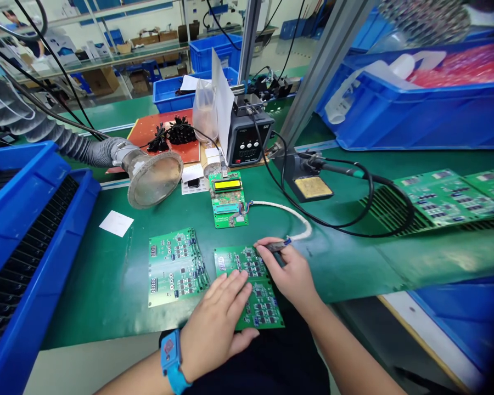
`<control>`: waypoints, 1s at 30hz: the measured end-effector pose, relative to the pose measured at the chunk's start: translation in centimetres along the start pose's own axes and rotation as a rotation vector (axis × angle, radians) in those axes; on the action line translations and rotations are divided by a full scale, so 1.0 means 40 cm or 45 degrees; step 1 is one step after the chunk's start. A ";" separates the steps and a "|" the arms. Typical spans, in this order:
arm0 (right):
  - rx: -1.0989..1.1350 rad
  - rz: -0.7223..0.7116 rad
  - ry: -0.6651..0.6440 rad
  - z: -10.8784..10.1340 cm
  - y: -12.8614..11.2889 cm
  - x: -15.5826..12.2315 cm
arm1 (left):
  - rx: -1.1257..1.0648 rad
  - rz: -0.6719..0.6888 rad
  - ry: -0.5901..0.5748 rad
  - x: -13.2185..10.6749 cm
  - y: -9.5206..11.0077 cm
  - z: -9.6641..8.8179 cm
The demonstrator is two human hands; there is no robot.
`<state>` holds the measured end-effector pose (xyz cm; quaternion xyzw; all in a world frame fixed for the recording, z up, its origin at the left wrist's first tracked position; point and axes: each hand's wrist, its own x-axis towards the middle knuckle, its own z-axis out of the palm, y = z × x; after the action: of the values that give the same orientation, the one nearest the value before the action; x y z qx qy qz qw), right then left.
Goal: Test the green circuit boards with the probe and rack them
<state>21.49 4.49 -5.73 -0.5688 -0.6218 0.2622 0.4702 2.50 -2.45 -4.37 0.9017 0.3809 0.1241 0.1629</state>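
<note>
Your left hand (216, 323) lies flat with its fingers (234, 282) open and spread on a green circuit board (263, 307) at lower center of the frame. It grips nothing, and the flat palm seems placed to keep the board from sliding on the table (99, 296). Your right hand (290, 272) has its fingers (271, 248) closed in a pinch around a slim probe (278, 247) with a blue band, held like a pen, probably for fine control over the board's upper part. The tip is too small to tell whether it touches. From the probe, a white-sleeved cable (282, 211) arcs up to a tester board (229, 200) with a yellow LCD, set just ahead of your hands, likely so the readout stays in sight. A second populated board (177, 267) lies just left of your hands, within easy reach. Beyond them, at upper center, stands a soldering station (247, 137), with an iron stand (308, 184) to its right. A fume extractor hood (154, 178) sits left of center, its mouth turned toward the work area. More boards (447, 197) rest on a slotted rack at right.
</note>
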 end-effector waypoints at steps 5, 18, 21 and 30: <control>-0.020 0.012 -0.049 -0.005 -0.003 0.009 | -0.001 -0.001 -0.003 0.000 -0.001 -0.001; -0.011 0.029 -0.224 -0.032 0.010 0.009 | 0.008 -0.003 -0.010 0.002 0.001 -0.003; -0.012 0.024 -0.267 -0.039 0.004 0.009 | -0.006 -0.002 -0.008 0.001 0.001 -0.003; 0.162 0.154 -0.171 -0.029 0.011 0.000 | 0.007 -0.006 -0.005 0.000 0.000 -0.002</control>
<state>22.74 4.36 -5.61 -0.5556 -0.5985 0.3665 0.4457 2.45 -2.43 -4.29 0.9014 0.3831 0.1210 0.1616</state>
